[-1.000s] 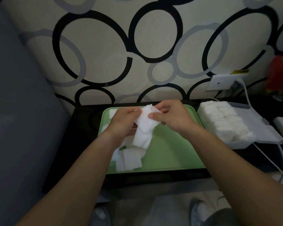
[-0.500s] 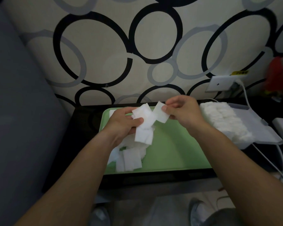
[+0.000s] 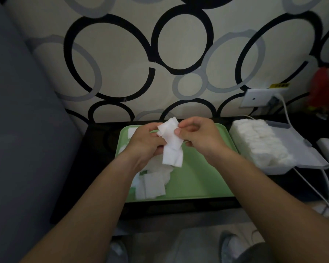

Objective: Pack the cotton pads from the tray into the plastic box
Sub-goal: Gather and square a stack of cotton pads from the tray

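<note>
Above the green tray (image 3: 198,179) my left hand (image 3: 146,143) grips a small bunch of white square cotton pads (image 3: 172,147) that hang down from its fingers. My right hand (image 3: 199,137) pinches the top pad of that bunch between thumb and forefinger. More loose cotton pads (image 3: 152,185) lie in a heap at the tray's left front. A single pad (image 3: 131,132) lies at the tray's far left corner. To the right stands the clear plastic box (image 3: 277,168), packed with rows of pads (image 3: 258,143).
The box's open lid (image 3: 300,149) lies flat to the right of the box. White cables (image 3: 311,188) run from a wall socket (image 3: 258,98) past the box. The tray sits on a black table (image 3: 95,158) against patterned wallpaper. A grey surface fills the left.
Half a second ago my right hand held one pad apart to the right. Now it is back at the bunch in my left hand, pinching the top pad.
</note>
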The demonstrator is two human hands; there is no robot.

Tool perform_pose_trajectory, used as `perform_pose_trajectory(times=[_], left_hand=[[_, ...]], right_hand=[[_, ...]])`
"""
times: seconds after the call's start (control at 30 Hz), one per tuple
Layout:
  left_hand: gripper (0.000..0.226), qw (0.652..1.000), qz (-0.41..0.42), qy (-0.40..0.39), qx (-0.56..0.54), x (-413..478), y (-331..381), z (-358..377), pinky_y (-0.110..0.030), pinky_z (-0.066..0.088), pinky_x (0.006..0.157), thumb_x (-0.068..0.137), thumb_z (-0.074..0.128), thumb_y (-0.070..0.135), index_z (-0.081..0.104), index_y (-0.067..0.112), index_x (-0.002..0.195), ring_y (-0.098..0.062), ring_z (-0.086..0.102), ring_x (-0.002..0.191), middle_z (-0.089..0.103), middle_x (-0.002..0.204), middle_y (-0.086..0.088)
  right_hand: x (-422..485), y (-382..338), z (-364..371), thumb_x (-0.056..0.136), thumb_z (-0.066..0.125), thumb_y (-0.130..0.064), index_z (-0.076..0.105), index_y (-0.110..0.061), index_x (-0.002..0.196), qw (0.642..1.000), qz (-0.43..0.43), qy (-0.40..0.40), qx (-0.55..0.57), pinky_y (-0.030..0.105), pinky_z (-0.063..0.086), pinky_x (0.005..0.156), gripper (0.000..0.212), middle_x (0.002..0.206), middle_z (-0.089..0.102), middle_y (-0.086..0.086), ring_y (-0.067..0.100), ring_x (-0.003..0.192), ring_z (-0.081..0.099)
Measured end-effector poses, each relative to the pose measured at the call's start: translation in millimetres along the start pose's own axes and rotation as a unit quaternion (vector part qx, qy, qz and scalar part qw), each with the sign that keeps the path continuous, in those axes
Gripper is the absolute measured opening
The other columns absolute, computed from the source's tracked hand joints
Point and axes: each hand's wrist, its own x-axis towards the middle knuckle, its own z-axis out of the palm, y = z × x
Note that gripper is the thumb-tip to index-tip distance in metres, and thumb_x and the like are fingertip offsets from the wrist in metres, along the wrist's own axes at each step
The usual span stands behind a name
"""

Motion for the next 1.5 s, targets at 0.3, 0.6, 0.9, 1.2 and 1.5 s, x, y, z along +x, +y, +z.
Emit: perform_pose_trajectory(times=[0.3, 0.6, 0.9, 1.2, 1.5], left_hand=[[0.041, 1.000, -0.001, -0.025, -0.010, -3, 3, 0, -0.030, 0.060, 0.071, 0.088, 0.055, -0.014, 0.062, 0.003, 0.125, -0.022, 0.073, 0.092, 0.073, 0.108, -0.015], [0.028, 0.997, -0.055, -0.018, -0.058, -5, 6, 6, -0.035, 0.061, 0.076, 0.097, 0.060, 0.019, 0.066, -0.001, 0.116, -0.027, 0.073, 0.092, 0.074, 0.107, -0.017], [0.038, 0.994, -0.012, 0.084, -0.061, 1, 4, -6, -0.033, 0.061, 0.072, 0.085, 0.069, -0.005, 0.062, 0.000, 0.123, -0.029, 0.072, 0.095, 0.071, 0.111, -0.017], [0.024, 0.981, 0.014, 0.167, -0.102, 4, 8, -14, -0.028, 0.060, 0.070, 0.090, 0.068, 0.005, 0.066, 0.002, 0.114, -0.023, 0.071, 0.096, 0.071, 0.109, -0.015], [0.029, 0.991, -0.001, 0.086, -0.107, -6, 5, 17, -0.027, 0.061, 0.073, 0.086, 0.069, 0.000, 0.066, 0.002, 0.115, -0.025, 0.072, 0.093, 0.073, 0.105, -0.017]], right_hand=[[2, 2, 1, 0.080, 0.079, -0.011, 0.069, -0.013, 0.089, 0.998, -0.036, 0.028, -0.041, 0.011, 0.044, 0.052, 0.014, 0.077, 0.065, 0.002, 0.008, 0.064, 0.059], [3, 8, 9, 0.076, 0.081, -0.027, 0.064, -0.020, 0.099, 0.981, -0.076, 0.085, -0.159, 0.024, 0.045, 0.062, 0.030, 0.080, 0.057, -0.006, 0.008, 0.067, 0.054], [-3, 7, 13, 0.091, 0.065, -0.044, 0.068, -0.008, 0.109, 0.977, 0.150, -0.120, 0.087, 0.044, 0.055, 0.089, 0.040, 0.105, 0.074, 0.013, 0.027, 0.095, 0.071], [0, 1, -3, 0.089, 0.069, -0.011, 0.071, -0.017, 0.092, 0.993, 0.078, -0.070, 0.051, 0.042, 0.052, 0.084, 0.007, 0.097, 0.075, 0.007, 0.028, 0.093, 0.068], [0, 0, 6, 0.088, 0.071, -0.012, 0.068, -0.011, 0.090, 0.985, 0.036, -0.067, 0.153, 0.026, 0.043, 0.055, 0.004, 0.076, 0.068, 0.005, 0.012, 0.060, 0.058]])
